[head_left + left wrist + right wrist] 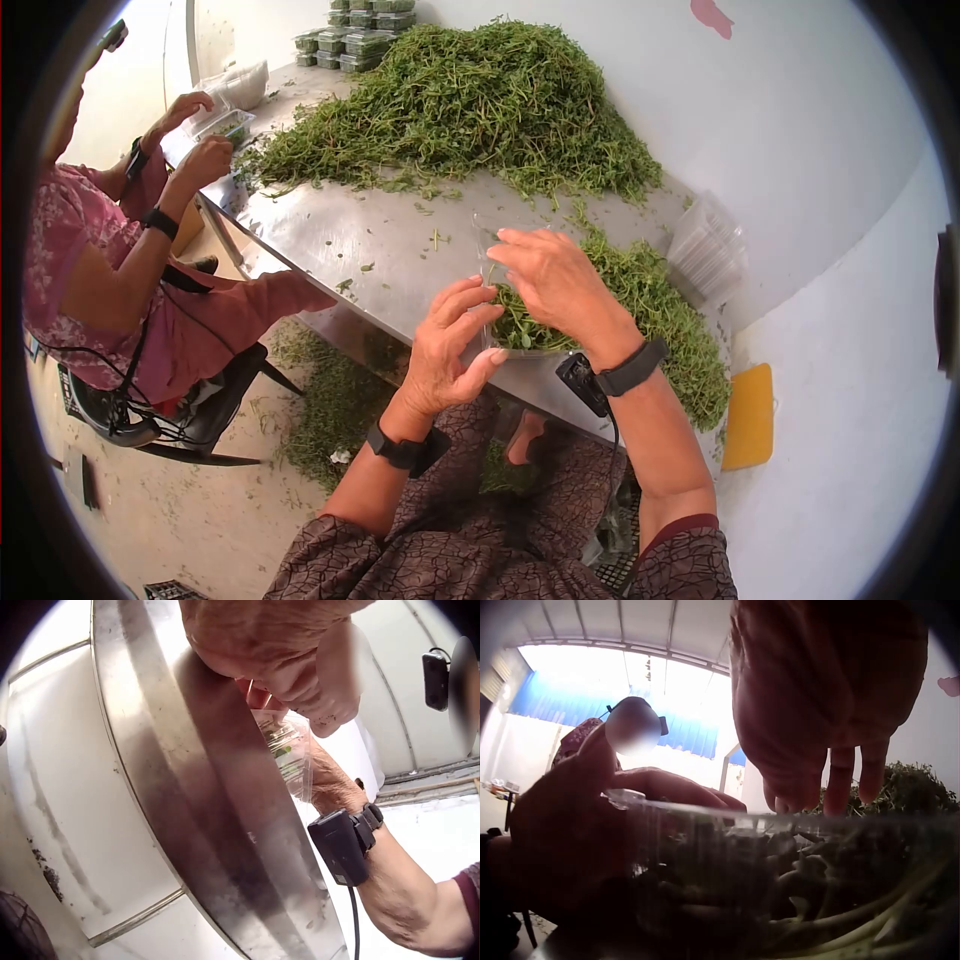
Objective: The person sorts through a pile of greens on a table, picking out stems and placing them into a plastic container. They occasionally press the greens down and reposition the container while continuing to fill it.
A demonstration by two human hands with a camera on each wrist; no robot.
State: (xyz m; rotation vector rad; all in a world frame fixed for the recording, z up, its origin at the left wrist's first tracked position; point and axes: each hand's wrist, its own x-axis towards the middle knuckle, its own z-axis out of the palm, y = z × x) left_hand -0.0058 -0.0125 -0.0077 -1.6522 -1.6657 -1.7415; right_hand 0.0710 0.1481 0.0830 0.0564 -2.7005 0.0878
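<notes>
Container (780, 859) of greens (512, 325) sits between left hand (446, 345) and right hand (552, 282), both loosely spread, gripping nothing.

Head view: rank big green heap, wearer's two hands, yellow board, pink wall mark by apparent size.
Big green heap
Left hand, right hand: too alike to rank
Yellow board
Pink wall mark

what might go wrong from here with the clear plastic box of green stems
The clear plastic box stands near the front edge of the grey metal table, so a nudge might tip it off. Loose green stems are heaped beside it and could catch on its rim. The thin black cable hanging by the wrist of the right hand may snag on the table's edge.
</notes>
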